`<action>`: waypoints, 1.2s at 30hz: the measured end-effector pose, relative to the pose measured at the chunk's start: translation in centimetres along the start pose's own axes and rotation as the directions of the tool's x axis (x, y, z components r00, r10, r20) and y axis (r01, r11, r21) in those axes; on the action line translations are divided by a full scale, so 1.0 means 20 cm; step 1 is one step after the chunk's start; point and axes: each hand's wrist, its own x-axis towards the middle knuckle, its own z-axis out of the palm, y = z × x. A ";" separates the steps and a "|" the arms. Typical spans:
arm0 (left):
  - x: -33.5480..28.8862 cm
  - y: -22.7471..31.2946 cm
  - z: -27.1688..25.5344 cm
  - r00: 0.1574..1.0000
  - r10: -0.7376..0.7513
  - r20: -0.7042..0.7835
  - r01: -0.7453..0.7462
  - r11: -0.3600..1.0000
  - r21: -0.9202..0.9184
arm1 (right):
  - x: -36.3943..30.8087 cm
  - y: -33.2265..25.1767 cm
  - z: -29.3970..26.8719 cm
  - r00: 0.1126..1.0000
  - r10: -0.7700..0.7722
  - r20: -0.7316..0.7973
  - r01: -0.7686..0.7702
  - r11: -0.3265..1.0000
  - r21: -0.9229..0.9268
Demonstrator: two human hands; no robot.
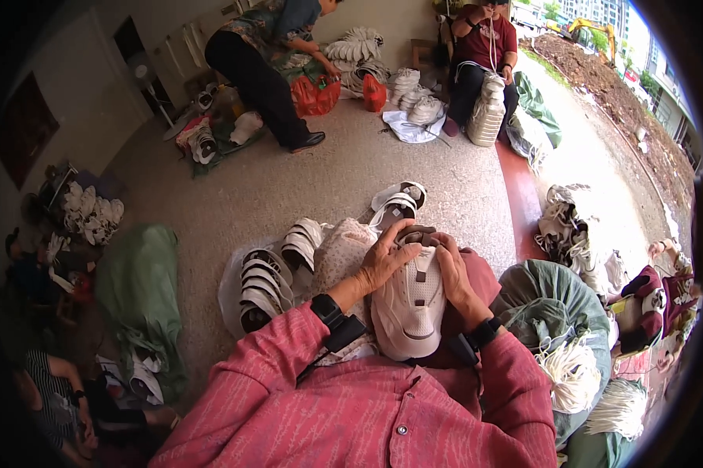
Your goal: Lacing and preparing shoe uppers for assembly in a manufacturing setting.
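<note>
A white shoe upper (408,312) with dark eyelet patches rests on my lap, its toe towards me and its brown-lined opening away from me. My left hand (386,264) wraps round the left side of that opening, thumb on the upper. On the other side my right hand (456,274) grips the edge, fingers bent over it. Just beyond and to the left, nested stacks of white uppers (264,285) lie on the floor beside my knee. One more short stack of uppers (399,201) sits straight ahead of the shoe.
Green sacks stand at my right (556,303) and further left (137,282). Bundles of white laces (571,376) lie on the right-hand sack. A person (258,66) bends over red bags (315,95); another person (488,58) sits handling a tall stack of uppers (486,117).
</note>
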 end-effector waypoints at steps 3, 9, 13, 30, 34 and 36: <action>0.01 -0.03 -0.01 0.999 0.039 -0.033 -0.037 0.997 0.065 | 0.02 0.03 0.01 0.998 0.065 -0.011 -0.063 0.990 0.123; -0.04 -0.07 0.02 0.989 0.123 -0.085 -0.118 0.991 0.062 | -0.05 0.05 0.07 0.999 -0.010 -0.051 0.015 0.996 0.088; -0.02 -0.02 0.01 0.999 0.038 0.009 -0.037 0.999 -0.018 | -0.05 0.07 0.07 0.991 -0.043 -0.128 0.049 0.998 0.039; 0.02 -0.04 0.02 0.996 0.043 -0.080 -0.028 0.983 0.184 | -1.12 0.43 -0.71 0.696 0.237 -0.678 -0.468 0.865 -0.179; 0.05 -0.07 0.00 0.998 0.018 -0.067 -0.005 0.980 0.198 | -1.53 0.53 -1.07 0.514 0.333 -0.790 -0.617 0.783 -0.072; 0.08 -0.08 -0.04 0.998 -0.006 -0.069 0.018 0.985 0.170 | -1.64 0.56 -1.21 0.482 0.239 -0.843 -0.604 0.787 -0.123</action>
